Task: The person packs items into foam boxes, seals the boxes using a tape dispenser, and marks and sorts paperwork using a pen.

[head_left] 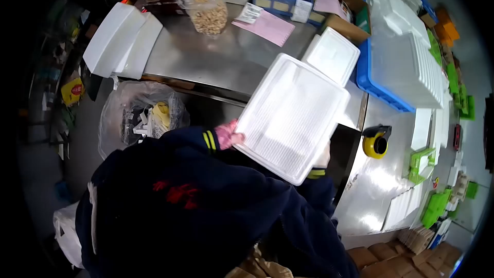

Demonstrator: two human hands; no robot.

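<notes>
A large white foam lid or tray (293, 116) with a ribbed face is held tilted in front of the body, over the table's front edge. My left hand (229, 135), in a pinkish covering, grips its left edge, with the fingers partly behind it. At its lower right edge my right hand (324, 156) shows only in part; the lid hides most of its fingers. Just behind the lid, a smaller white foam box (333, 55) rests on the metal table (190, 62).
A bag of nuts (208, 15), pink paper (267, 27) and white foam pieces (123, 38) lie on the table. A lined waste bin (110, 118) stands at left. Right are a blue crate (378, 92), stacked white lids (406, 67) and a tape dispenser (375, 144).
</notes>
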